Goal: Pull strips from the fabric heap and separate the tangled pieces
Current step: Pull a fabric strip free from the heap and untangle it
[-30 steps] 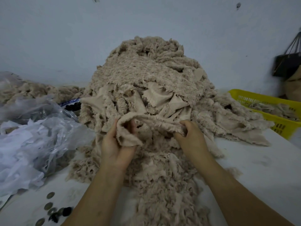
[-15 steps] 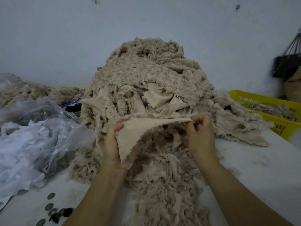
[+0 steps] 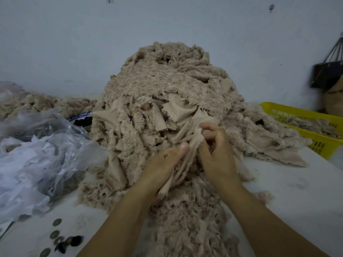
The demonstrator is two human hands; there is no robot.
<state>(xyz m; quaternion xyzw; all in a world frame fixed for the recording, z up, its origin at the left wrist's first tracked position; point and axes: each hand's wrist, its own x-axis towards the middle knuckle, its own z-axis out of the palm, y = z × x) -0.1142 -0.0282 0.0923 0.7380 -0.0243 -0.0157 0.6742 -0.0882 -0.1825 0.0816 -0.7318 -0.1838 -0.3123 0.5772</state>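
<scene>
The fabric heap (image 3: 167,86) at 12 o'clock is beige cloth. One face is shaggy and rough like fleece, and the turned-over face is smooth and matt. The strip (image 3: 192,145) in the middle shows this smooth matt backing, with frayed edges. At 9 o'clock the bags (image 3: 55,145) are thin plastic, translucent, crinkled and a little glossy. The basket (image 3: 319,143) at 3 o'clock is yellow perforated plastic. The tabletop (image 3: 297,197) is white, matt and smooth. The wall (image 3: 74,43) looks painted and matt.
</scene>
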